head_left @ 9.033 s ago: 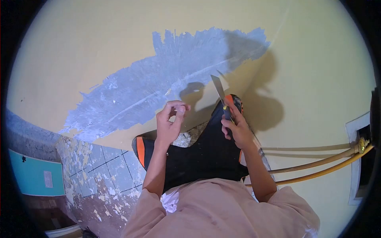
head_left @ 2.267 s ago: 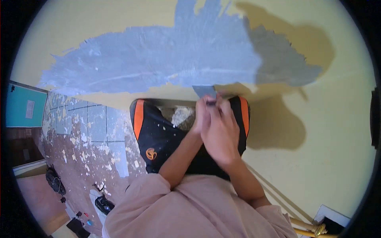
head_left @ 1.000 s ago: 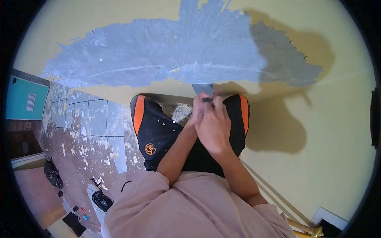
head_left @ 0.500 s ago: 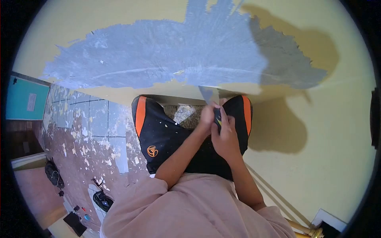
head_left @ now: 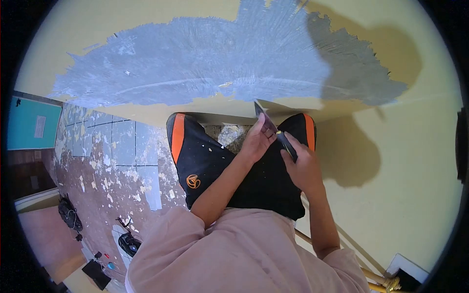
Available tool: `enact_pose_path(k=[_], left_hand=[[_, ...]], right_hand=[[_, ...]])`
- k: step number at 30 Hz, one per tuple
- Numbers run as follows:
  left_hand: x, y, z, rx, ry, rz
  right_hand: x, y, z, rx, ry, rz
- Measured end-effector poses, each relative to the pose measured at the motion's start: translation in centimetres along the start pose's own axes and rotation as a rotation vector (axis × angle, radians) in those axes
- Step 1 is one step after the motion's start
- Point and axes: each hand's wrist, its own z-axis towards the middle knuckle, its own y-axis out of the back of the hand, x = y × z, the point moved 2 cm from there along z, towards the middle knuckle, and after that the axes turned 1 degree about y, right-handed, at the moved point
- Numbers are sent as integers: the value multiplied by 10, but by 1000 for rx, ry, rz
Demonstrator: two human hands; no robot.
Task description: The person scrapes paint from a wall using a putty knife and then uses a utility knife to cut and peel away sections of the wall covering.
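Observation:
My right hand (head_left: 304, 163) is wrapped round the dark handle (head_left: 287, 145) of a scraper, which has a yellow accent near its neck. The scraper's flat blade (head_left: 259, 108) slants up and left toward the wall. My left hand (head_left: 258, 140) is at the blade, with the thumb on one side and the fingers curled along the other; part of the blade is hidden there. Just beyond the blade's tip is the lower edge of a large grey scraped patch (head_left: 195, 58) on the yellow wall (head_left: 400, 146).
My knees in black trousers (head_left: 264, 188) are close to the wall. Paint flakes litter the floor (head_left: 105, 183) at left, with grey tiles (head_left: 122, 144) and a black bag (head_left: 70, 215). A teal panel (head_left: 34, 122) is at far left. A yellowish pole (head_left: 373, 278) lies at lower right.
The scraper has tilted, its handle swinging right and its blade turning edge-on. My right hand has moved right with the handle, while my left hand has shifted from near the handle to the blade.

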Motion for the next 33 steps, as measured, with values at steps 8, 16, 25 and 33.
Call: enact_pose_path(k=[8,16,25,33], left_hand=[[-1,15,9,356,-73,-72],[21,-17,-18,32,-105,370],[-59,-13,-73,-34,55,1228],[-40,14,-61,-144,9,855]], right_hand=[[-18,-27,4,292,-389,874],[-11,-67,-50,145,-799,1309],[23,-115,-14,112,-639,1275],[-8,-68,-21,156,-149,571]])
